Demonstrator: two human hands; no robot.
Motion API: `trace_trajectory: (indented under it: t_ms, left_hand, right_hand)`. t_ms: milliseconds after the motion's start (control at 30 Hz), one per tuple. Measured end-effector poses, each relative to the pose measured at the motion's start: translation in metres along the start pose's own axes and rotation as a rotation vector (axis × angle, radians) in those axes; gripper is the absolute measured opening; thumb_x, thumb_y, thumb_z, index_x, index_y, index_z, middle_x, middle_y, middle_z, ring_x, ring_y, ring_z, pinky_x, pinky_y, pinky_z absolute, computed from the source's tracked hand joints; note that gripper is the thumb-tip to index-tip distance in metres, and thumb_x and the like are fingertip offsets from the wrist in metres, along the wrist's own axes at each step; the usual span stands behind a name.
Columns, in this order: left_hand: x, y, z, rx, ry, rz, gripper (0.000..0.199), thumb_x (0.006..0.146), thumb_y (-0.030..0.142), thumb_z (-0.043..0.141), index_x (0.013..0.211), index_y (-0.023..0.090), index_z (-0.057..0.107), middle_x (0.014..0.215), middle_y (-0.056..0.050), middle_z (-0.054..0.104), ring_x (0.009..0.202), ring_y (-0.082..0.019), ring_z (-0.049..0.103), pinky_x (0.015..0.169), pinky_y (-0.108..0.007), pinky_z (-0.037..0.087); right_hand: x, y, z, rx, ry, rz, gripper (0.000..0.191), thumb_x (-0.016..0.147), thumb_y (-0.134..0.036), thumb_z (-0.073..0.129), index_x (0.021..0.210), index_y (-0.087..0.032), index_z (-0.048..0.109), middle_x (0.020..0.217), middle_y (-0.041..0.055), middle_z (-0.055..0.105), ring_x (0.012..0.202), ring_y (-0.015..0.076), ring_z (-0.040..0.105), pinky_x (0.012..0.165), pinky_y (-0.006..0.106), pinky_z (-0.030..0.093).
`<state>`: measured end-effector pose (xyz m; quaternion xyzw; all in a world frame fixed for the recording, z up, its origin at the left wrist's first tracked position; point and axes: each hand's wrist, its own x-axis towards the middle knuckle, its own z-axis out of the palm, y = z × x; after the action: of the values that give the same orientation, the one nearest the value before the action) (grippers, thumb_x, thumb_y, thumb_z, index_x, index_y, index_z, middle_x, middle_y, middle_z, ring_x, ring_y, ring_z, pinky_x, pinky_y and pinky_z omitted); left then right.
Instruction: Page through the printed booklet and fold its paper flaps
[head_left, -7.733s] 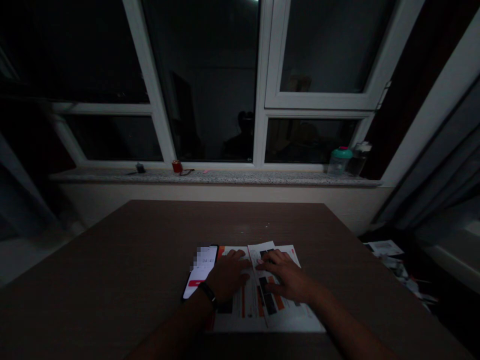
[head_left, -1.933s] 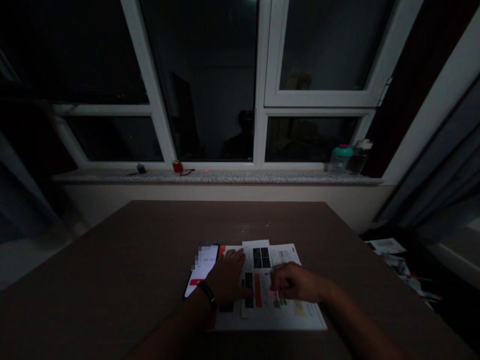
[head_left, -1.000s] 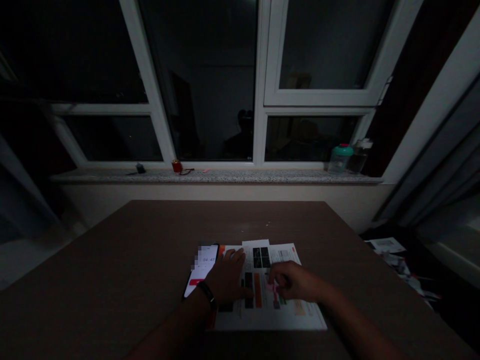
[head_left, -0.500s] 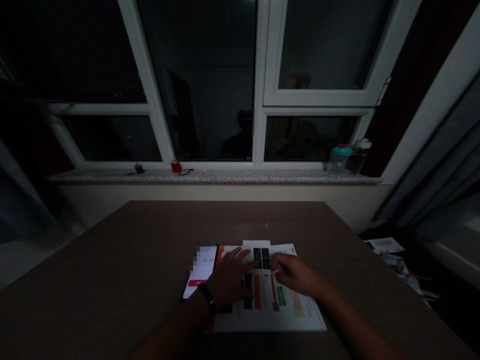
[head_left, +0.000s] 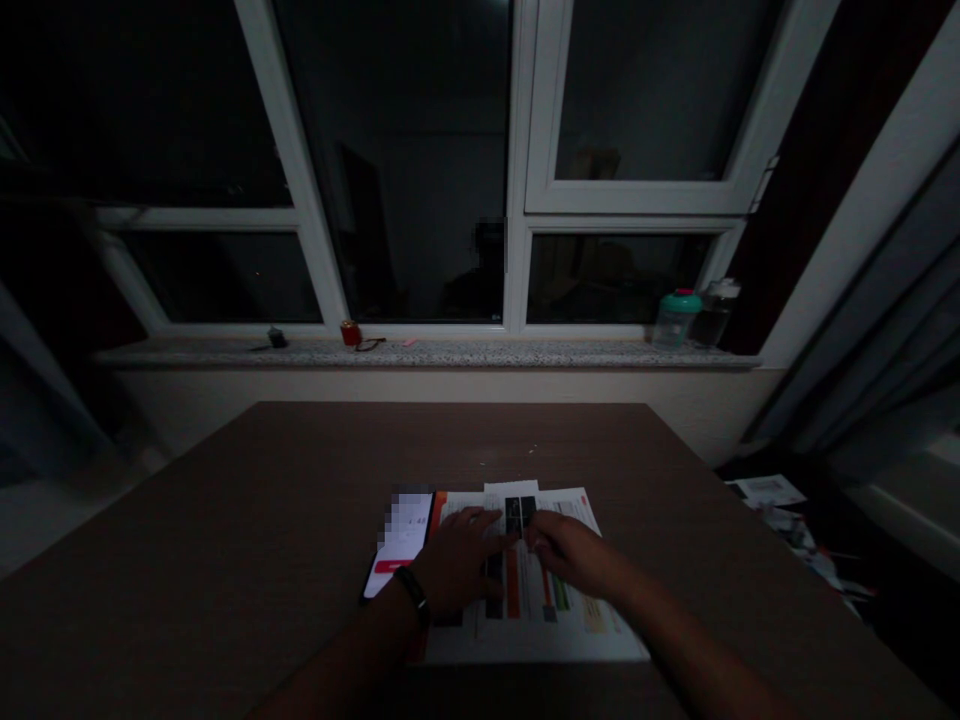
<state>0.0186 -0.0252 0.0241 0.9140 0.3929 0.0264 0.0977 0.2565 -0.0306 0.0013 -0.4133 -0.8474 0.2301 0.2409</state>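
Observation:
A printed sheet or booklet (head_left: 555, 640) with coloured blocks lies on the brown table (head_left: 450, 430). A small white paper piece with dark pictures (head_left: 512, 490) rests over its top edge. My left hand (head_left: 461, 565), with a dark band at the wrist, lies spread on the left part of the sheet. My right hand (head_left: 570, 550) is closed at the dark pictures, close to my left fingertips; something small and pale shows at its fingers, too small to name. A phone (head_left: 405, 530) with a lit screen lies left of the sheet.
Small white scraps (head_left: 532, 449) lie beyond the sheet. On the windowsill (head_left: 465, 353) stand a red jar (head_left: 350, 333), a small dark bottle (head_left: 277, 338), a teal-lidded cup (head_left: 677, 318) and a clear bottle (head_left: 716, 312). Papers (head_left: 795, 530) lie beyond the table's right edge.
My right hand has moved a little left over the sheet, closer to my left fingers. My left hand stays nearly in place, its fingers slightly closer together.

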Motion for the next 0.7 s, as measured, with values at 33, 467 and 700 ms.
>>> trace_trajectory:
  t_ms: [33, 467, 700]
  left_hand:
    - [0.000, 0.000, 0.000, 0.002, 0.001, 0.001, 0.076, 0.073, 0.041, 0.081, 0.139, 0.041, 0.044, 0.151, -0.005, 0.037, 0.136, -0.035, 0.032, 0.107, -0.054, 0.030]
    - [0.000, 0.004, -0.010, -0.002, -0.023, -0.012, 0.070, 0.073, 0.043, 0.080, 0.136, 0.040, 0.049, 0.149, -0.005, 0.040, 0.136, -0.034, 0.034, 0.107, -0.053, 0.031]
    - [0.001, -0.004, -0.007, -0.020, -0.036, 0.022, 0.074, 0.072, 0.042, 0.081, 0.138, 0.041, 0.047, 0.151, -0.005, 0.037, 0.137, -0.035, 0.031, 0.108, -0.055, 0.030]
  right_hand:
    - [0.002, 0.002, 0.000, -0.004, 0.018, 0.010, 0.015, 0.083, -0.008, 0.046, 0.089, -0.020, 0.053, 0.086, 0.0022, 0.059, 0.079, 0.0163, 0.054, 0.070, 0.025, 0.040]
    - [0.021, 0.029, -0.001, -0.112, 0.169, 0.146, 0.010, 0.089, -0.016, 0.044, 0.088, -0.018, 0.054, 0.087, 0.0058, 0.062, 0.082, 0.0188, 0.057, 0.074, 0.028, 0.040]
    - [0.016, 0.024, -0.004, -0.091, 0.192, 0.110, 0.013, 0.089, -0.015, 0.042, 0.089, -0.018, 0.055, 0.089, 0.0051, 0.061, 0.085, 0.0187, 0.057, 0.076, 0.028, 0.041]
